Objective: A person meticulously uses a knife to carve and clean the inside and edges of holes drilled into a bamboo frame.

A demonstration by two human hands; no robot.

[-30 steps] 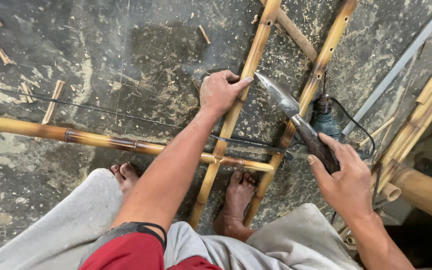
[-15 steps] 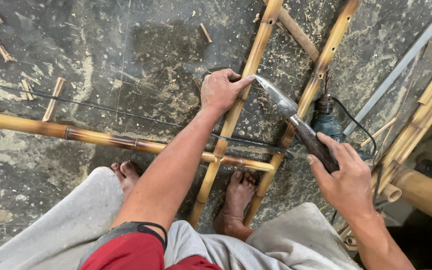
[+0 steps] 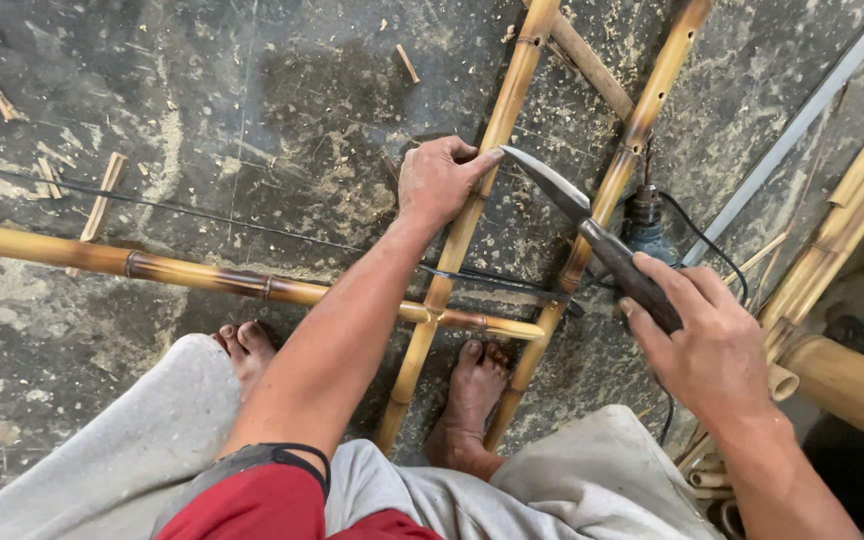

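Note:
A bamboo ladder-like frame [image 3: 472, 215] lies on the concrete floor between my bare feet. My left hand [image 3: 439, 180] grips its left rail, fingers wrapped over the pole. My right hand [image 3: 707, 345] holds a curved knife [image 3: 592, 230] by its dark handle. The blade tip rests against the left rail right beside my left fingertips. The knife crosses over the right rail [image 3: 632, 135].
A long bamboo pole [image 3: 182, 270] lies across the floor at left, meeting the frame. A black cable [image 3: 202, 212] runs above it. A power tool [image 3: 644, 225] sits behind the right rail. More bamboo poles [image 3: 842, 230] and a grey pipe [image 3: 802, 125] are stacked at right. Bamboo chips litter the floor.
The knife tip has stayed at the left rail by my left fingers. Both hands have hardly moved.

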